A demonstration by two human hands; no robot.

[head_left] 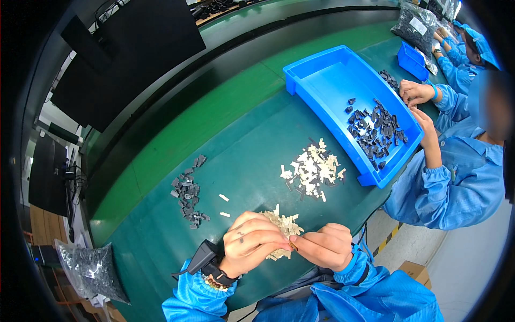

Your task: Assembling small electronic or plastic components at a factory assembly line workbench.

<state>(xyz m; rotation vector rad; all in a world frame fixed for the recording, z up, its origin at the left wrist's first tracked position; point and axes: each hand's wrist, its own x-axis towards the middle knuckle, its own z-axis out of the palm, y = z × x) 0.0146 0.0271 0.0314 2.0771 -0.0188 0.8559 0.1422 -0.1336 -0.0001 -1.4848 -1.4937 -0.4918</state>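
Worktop: a smooth dark-green table [241,166], with a brighter green strip along its far side.
Room: two flat black screens [139,59] at the left; a pale floor with yellow-and-black striped tape [387,239] and a brown cardboard box [416,272] at the lower right.
Co-workers: at least two people in blue workwear [440,188] along the right side; the nearer one's hands are at the large tray's far edge.
Blue plastic trays: two, one large and rectangular [327,78], one small [412,61].
Clear plastic bags: two filled ones, at the lower left [96,268] and upper right [416,27].
Heaps on the table: one of dark-grey chunky pieces [188,193], one of cream strips mixed with dark ones [316,166], one of cream strips [287,222] by the hands.
Lone cream strips: two [223,198].
Black pieces in the large tray: too many to count [375,129].
Held piece: a tiny brownish piece [293,245], between the two hands above the near cream heap; its finer shape is too small to tell.
Right hand [327,247]: thumb and forefinger pinch the piece.
Left hand [252,239]: fingers bent together, tips at the piece; whether they grip it, I cannot tell.
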